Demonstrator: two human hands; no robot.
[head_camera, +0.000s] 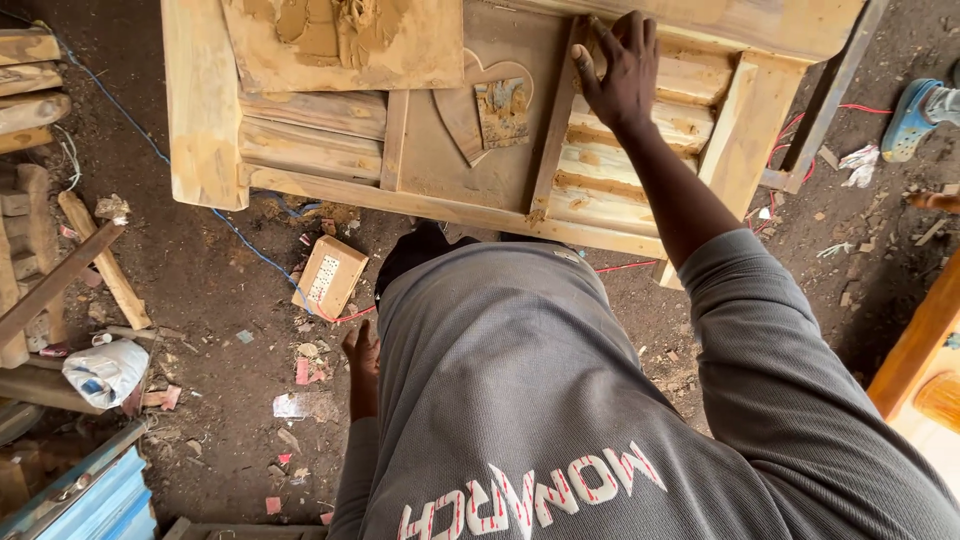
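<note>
the right hand (622, 62) lies flat, fingers spread, on a wooden furniture frame (420, 190) that lies across the top of the view. the palm presses an upright slat (556, 120) and the fingertips reach onto the pale horizontal boards (690, 110) just beside it; nothing is clasped, the hand only rests open on the wood. the left hand (362, 352) hangs low by the person's side, fingers loosely apart, holding nothing and touching nothing that can be seen (its lower part is hidden by the grey sweatshirt (520, 400)).

in the middle of the frame sits a recessed panel with a carved heart (490, 105), and above it a slab smeared with brownish filler (330, 30). the frame's near edge runs slantwise from lower left to right, close to the person's body, with little room between them. its left end post (200, 100) stands clear of the stacked timber (30, 150) at the far left, with open dirt floor (210, 270) between.

a small pale box (330, 275) lies on the floor just under the near edge, beside a blue cord (240, 240) and a red wire (625, 266). a white bag (105, 372) lies at lower left, near blue sheeting (90, 500). at the top right, another person's blue shoe (912, 118) stands well apart from the frame.
</note>
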